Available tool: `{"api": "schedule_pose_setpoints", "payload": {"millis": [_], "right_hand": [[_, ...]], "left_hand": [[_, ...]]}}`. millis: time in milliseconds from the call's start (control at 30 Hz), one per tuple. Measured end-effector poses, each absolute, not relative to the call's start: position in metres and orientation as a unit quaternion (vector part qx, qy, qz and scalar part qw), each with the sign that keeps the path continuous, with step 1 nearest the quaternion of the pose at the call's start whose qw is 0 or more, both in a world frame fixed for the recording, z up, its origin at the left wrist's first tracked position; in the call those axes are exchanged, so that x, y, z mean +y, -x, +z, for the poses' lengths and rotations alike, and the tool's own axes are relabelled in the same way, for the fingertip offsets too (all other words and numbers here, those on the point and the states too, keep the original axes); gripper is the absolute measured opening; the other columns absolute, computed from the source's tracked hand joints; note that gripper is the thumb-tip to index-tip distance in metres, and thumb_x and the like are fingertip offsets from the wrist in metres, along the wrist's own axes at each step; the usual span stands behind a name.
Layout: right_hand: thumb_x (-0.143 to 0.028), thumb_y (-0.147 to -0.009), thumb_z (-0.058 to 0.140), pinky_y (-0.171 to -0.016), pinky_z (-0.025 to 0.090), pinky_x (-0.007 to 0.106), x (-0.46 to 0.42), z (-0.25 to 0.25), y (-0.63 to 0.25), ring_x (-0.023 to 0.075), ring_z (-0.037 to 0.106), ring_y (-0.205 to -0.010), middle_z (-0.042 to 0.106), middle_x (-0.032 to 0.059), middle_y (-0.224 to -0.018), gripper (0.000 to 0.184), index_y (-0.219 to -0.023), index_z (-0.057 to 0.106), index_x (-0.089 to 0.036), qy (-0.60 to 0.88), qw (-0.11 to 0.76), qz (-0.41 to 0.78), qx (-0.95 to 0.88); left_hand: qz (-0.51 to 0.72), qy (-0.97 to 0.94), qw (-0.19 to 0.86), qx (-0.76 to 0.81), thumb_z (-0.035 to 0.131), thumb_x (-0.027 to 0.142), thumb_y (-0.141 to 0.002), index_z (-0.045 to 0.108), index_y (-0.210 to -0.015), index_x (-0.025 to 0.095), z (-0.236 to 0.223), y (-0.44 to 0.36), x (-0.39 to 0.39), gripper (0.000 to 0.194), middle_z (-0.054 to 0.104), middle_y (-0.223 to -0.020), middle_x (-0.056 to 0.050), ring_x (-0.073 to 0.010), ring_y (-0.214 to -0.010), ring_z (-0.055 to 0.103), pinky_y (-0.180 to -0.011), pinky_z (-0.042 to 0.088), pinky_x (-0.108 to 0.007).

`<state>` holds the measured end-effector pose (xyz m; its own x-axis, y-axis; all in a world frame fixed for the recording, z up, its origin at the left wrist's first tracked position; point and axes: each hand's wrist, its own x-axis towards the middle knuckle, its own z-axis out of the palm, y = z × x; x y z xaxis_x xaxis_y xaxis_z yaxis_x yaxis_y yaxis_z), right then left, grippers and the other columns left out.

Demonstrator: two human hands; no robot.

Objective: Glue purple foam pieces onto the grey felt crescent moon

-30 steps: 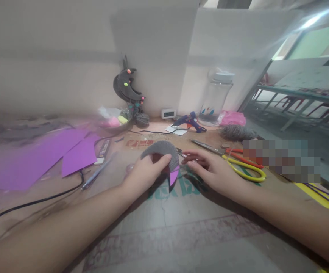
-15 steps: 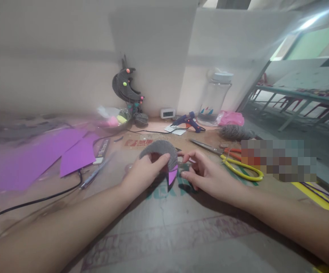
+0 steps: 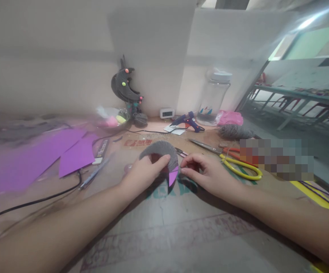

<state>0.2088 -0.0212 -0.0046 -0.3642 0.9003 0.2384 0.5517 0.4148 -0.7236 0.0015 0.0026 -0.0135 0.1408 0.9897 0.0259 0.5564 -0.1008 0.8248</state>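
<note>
My left hand (image 3: 145,170) grips a crescent (image 3: 164,148) wrapped in grey yarn, its thumb lying across the front. The crescent's lower right tip (image 3: 172,177) is bare purple card and points down. Just right of that tip, my right hand (image 3: 205,172) has thumb and index finger pinched together. Whatever lies in the pinch is too small to make out. Small scissors or snips (image 3: 181,152) lie on the table behind the right fingers, partly hidden.
Large scissors (image 3: 240,167) with yellow and orange handles lie to the right, near a grey yarn ball (image 3: 236,131). A glue gun (image 3: 188,122) and a clear bottle (image 3: 214,98) stand behind. Purple card (image 3: 76,155), a cutter (image 3: 101,151) and a black cable (image 3: 33,203) are on the left.
My right hand's fingers, spread apart before, have closed into a pinch close to the purple tip. The left hand and the crescent have hardly moved.
</note>
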Motion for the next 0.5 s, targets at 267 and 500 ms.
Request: {"api": "schedule_pose_setpoints", "payload": {"millis": [267,500], "right_hand": [[-0.030,-0.085,0.058,-0.056,0.039,0.024,-0.0185,-0.0047,-0.2054,0.0121,0.050,-0.061,0.058,-0.0007,-0.068,0.014,-0.078,0.060,-0.018,0.485,0.325,0.338,-0.738],[-0.031,-0.086,0.058,-0.056,0.039,0.025,-0.0196,-0.0050,-0.2042,0.0121,0.048,-0.061,0.056,-0.0006,-0.067,0.015,-0.077,0.059,-0.019,0.477,0.328,0.354,-0.734]], "left_hand": [[0.290,-0.689,0.340,0.571,0.049,0.057,-0.085,0.064,-0.063,0.022,-0.0096,-0.0010,-0.0011,0.044,0.068,-0.068,0.000,-0.0213,-0.072,0.062,-0.072,0.042,-0.031],[0.291,-0.701,0.347,0.551,0.049,0.058,-0.085,0.067,-0.063,0.023,-0.0107,-0.0008,-0.0010,0.045,0.071,-0.069,-0.002,-0.0237,-0.073,0.063,-0.072,0.044,-0.033]]}}
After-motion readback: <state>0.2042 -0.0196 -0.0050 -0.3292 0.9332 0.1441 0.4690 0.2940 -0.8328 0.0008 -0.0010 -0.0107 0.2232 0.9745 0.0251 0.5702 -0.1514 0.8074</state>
